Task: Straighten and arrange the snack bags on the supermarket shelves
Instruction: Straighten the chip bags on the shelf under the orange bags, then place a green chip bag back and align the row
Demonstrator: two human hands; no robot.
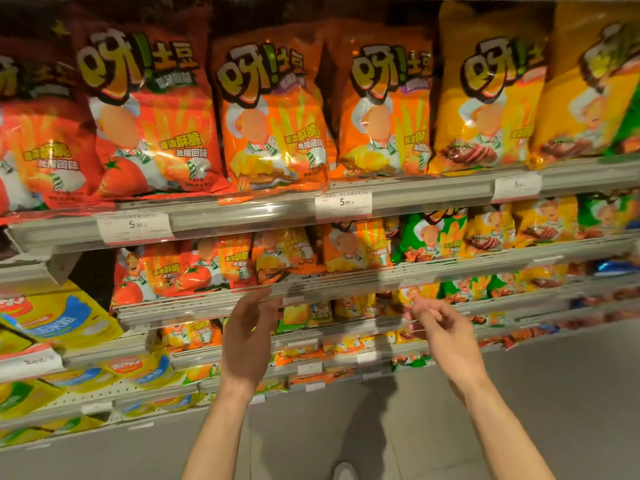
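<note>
- Snack bags: top shelf (263, 213) carries a front row of large bags standing upright, faces out. Left to right: red tomato bag (149, 112), two orange bags (273, 116) (384, 109), yellow bag (491, 98), more yellow at the far right.
- The first orange bag leans forward; its bottom seam overhangs the shelf lip next to the price tag (343, 204). The red bags at far left also sag over the edge. Judged to be the ones needing attention.
- Lower shelves (346, 275) hold smaller bags of the same brand: red, orange, green and yellow, packed closely, some tilted.
- Handling estimate: air-filled foil pillows, so light, soft, crushable contents. Film looks glossy and likely slippery. Best held at both side edges or by the top seam, with flat palms and little squeeze; push the base back rather than pinching the middle.
- Left hand (247, 341): raised in front of the second shelf's edge, palm turned inward, fingers (263, 303) extended and spread loosely. Holds nothing; whether the tips touch the rail cannot be told because of blur.
- Right hand (443, 334): level with the left and well apart from it, fingers loosely curled, index and thumb forward. Nothing visible in the grip.
- Both hands sit below the top-shelf bags, apart from them.
</note>
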